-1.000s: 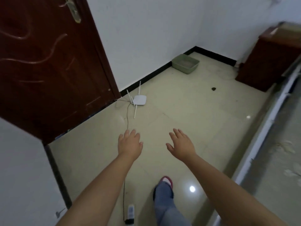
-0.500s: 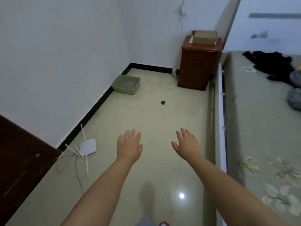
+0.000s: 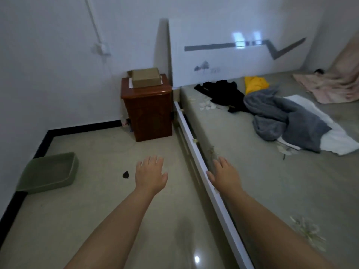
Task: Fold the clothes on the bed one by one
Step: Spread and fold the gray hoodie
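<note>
At far left on the floor sat a green tray, then a small dark scrap, neither in my way. My left hand hung over the tiles, palm down, fingers straight and loosely spread, holding nothing. Behind it a wooden cabinet with a cardboard box on top stood against the wall, just beside the head of the bed. The white bed rail ran from the cabinet toward me between my two hands. My right hand was past the rail over the mattress edge, also flat, fingers straight, empty; whether it touched the sheet I couldn't tell from this angle.

The clothes lay ahead and to the right of both hands, well apart from them: a black garment nearest the headboard, a yellow one beside it, a grey fleece heaped over a white piece, and a pinkish cloth at far right. The heap ran roughly along the bed's length. My right hand was the nearer; I judged the grey fleece the closest pick, needing a step forward and a lean across. Bare mattress between me and the heap gave room to spread a piece out.
</note>
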Available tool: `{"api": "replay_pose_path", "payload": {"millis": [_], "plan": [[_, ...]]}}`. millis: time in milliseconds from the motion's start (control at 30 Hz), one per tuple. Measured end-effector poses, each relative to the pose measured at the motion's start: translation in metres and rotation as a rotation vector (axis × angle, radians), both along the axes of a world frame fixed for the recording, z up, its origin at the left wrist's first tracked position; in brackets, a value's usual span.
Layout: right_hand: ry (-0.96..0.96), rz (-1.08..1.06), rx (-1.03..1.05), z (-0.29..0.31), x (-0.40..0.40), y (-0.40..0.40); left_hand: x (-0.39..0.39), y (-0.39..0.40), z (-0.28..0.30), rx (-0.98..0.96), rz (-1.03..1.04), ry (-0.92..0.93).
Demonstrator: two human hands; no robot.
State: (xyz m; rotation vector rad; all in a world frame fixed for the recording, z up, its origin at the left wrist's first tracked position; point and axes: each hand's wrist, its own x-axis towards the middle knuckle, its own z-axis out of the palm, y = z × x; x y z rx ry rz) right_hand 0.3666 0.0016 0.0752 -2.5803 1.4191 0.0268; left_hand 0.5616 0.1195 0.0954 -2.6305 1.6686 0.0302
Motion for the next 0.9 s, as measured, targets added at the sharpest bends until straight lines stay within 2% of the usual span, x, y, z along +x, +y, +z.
{"api": "replay_pose_path", "payload": {"millis": [133,267,433,633,800,900], "plan": [[0.001,-0.208,0.028,0.001,-0.011,-0.069,0.004,-0.115,-0.004,-0.007,-0.216,0.073],[0.027,-0.329,0.056,-0.013,-0.017,-0.146,0.0,-0.222,-0.026,0.033,-0.399,0.058],[-0.013,-0.417,0.126,-0.029,-0.008,-0.263,0.001,-0.346,-0.036,0.048,-0.485,0.02],[-0.099,-0.499,0.086,-0.027,0.004,-0.389,0.017,-0.487,-0.026,0.007,-0.562,0.001],[-0.064,-0.567,0.146,-0.049,0.003,-0.47,0.026,-0.592,-0.042,0.079,-0.635,0.012],[0.003,-0.633,0.176,-0.071,-0.001,-0.519,0.027,-0.664,-0.064,0.086,-0.731,0.092]]}}
